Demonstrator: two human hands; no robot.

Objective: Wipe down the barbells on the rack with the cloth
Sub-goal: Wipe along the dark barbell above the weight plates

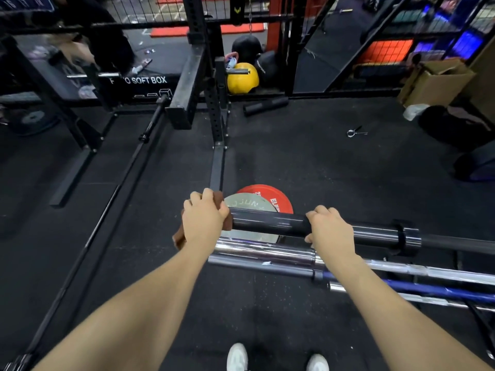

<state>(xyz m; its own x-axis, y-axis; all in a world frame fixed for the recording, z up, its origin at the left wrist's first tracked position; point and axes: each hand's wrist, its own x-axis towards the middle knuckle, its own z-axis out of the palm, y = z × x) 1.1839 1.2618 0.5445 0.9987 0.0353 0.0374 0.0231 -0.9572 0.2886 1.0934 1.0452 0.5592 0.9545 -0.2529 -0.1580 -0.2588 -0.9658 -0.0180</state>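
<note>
While fingers [197,200] wrap cloth [223,210], barbell [267,223] end

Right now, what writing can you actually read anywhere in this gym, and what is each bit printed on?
"SOFT BOX": white letters on the black padded box; the word before it is partly hidden.
"ELE": white letters on the red plate, cut off by the black barbell sleeve.
Raised lettering on the grey plate: upside down, too blurred to read.
Yellow logo on the rack upright: a symbol, no words.
</note>
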